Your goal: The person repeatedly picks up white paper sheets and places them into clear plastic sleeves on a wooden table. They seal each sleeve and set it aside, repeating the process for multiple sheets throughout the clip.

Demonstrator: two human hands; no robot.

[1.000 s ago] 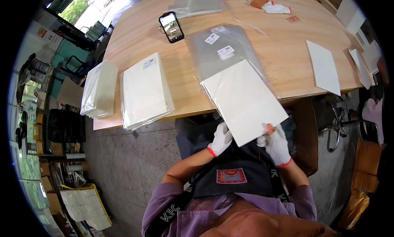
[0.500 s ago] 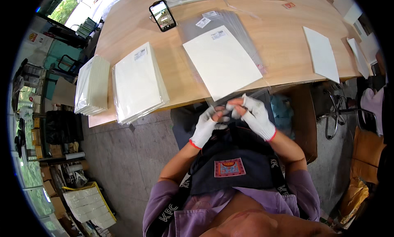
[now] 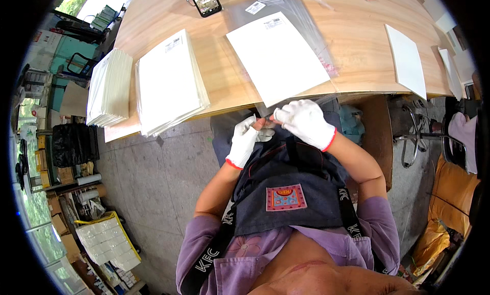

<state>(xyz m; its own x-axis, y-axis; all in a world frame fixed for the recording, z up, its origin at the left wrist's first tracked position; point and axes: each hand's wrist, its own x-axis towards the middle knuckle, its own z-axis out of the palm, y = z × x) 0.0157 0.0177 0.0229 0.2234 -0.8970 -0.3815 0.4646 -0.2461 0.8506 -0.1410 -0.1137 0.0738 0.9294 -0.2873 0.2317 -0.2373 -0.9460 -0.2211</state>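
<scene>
A white sheet inside a clear plastic bag (image 3: 275, 55) lies on the wooden table (image 3: 357, 34), its near end hanging slightly over the table edge. Both my hands wear white gloves and meet just below that edge, in front of my dark apron. My left hand (image 3: 244, 142) pinches at the bag's clear flap (image 3: 314, 99) with thumb and fingers. My right hand (image 3: 304, 122) is closed over the same spot, its fingertips touching those of the left. What exactly sits between the fingertips is too small to make out.
Two stacks of bagged white sheets (image 3: 168, 83) (image 3: 108, 88) lie at the table's left end. A phone (image 3: 204, 0) and a pile of empty clear bags (image 3: 291, 11) lie further back, a single white sheet (image 3: 406, 60) to the right. A stool base (image 3: 413, 136) stands right; boxes crowd the floor on the left.
The bagged sheet, held by its near end over my lap a second ago, now rests on the table. Both hands have come together at its near flap.
</scene>
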